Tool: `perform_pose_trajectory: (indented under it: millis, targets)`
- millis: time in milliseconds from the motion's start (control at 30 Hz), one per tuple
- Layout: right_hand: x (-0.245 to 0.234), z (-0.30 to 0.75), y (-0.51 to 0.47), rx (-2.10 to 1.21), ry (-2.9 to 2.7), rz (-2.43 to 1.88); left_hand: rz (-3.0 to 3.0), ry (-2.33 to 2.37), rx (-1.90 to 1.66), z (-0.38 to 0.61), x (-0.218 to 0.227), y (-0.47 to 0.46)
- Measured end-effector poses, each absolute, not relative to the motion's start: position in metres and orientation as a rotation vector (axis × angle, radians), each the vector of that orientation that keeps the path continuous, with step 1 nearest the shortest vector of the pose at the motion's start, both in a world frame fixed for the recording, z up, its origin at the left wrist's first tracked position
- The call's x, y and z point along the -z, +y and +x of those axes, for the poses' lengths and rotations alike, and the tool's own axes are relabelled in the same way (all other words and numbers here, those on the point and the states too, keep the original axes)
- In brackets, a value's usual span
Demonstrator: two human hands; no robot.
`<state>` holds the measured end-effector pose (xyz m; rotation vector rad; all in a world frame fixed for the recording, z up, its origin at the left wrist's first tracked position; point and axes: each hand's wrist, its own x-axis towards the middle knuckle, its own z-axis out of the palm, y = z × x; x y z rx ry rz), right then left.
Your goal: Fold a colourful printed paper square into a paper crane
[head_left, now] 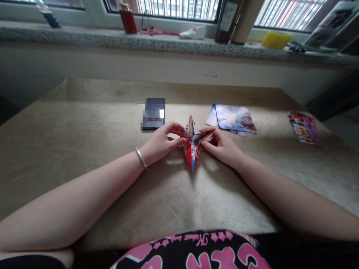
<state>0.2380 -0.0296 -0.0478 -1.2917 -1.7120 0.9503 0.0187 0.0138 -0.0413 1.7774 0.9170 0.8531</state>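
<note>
A folded paper star (193, 144), mostly red with printed patches of blue and white, is held over the middle of the table between both hands. My left hand (169, 137) pinches its left point between thumb and fingers; a silver bangle circles that wrist. On the opposite side, my right hand (218, 144) grips the right point, thumb in front and the fingers partly hidden behind the paper. One point of the star faces my body and another points away toward the window.
Behind my left hand lies a phone (155, 114). Printed sheets (235, 117) rest beyond my right hand, and pink-red printed papers (304, 127) lie far right on the table (98, 194). The stone windowsill (168, 44) holds a red lighter-shaped object (128, 20) and a yellow block (276, 40).
</note>
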Motion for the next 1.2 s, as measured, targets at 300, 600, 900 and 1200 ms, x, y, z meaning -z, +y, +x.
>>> perform_pose_trajectory:
  millis: [300, 600, 900, 1200]
  targets:
    - [0.049, 0.233, -0.027, -0.869, -1.744, -1.323, 1.801, 0.967, -0.844, 0.024, 0.038, 0.011]
    - [0.053, 0.233, -0.022, -0.926, -1.562, -1.424, 1.978, 0.947, -0.816, 0.022, 0.04, 0.009]
    - [0.057, 0.238, -0.018, -1.114, -1.438, -1.321, 1.991, 0.674, -0.738, 0.015, 0.048, 0.014]
    - [0.059, 0.236, -0.017, -1.13, -1.422, -1.305, 1.907, 0.747, -0.776, 0.02, 0.045, 0.013]
